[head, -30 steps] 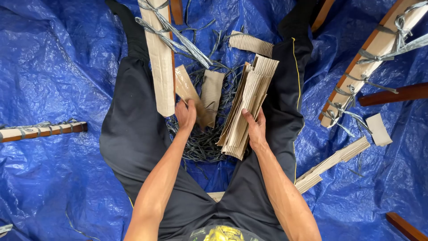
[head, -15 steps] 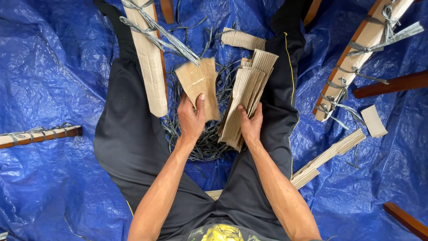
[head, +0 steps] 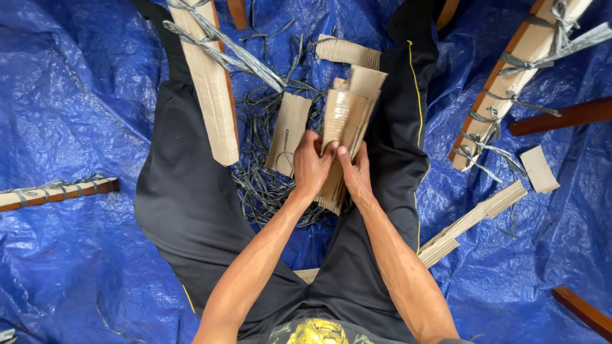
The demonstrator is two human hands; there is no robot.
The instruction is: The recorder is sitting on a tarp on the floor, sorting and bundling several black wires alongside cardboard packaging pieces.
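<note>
Since the earlier frame, left hand (head: 312,167) is adding its cardboard piece to the cardboard stack (head: 344,137), which both hands, right hand (head: 358,173) included, are clasping closed between the legs. Uneven squeezing risks pieces fanning out onto the strap pile (head: 268,185).

Blue tarp (head: 76,95) underfoot. Tangle of grey straps (head: 268,185) between legs. Strap-bound wooden bundle (head: 510,70) upper right, another (head: 54,191) at left. Loose cardboard scrap (head: 539,169) right.
</note>
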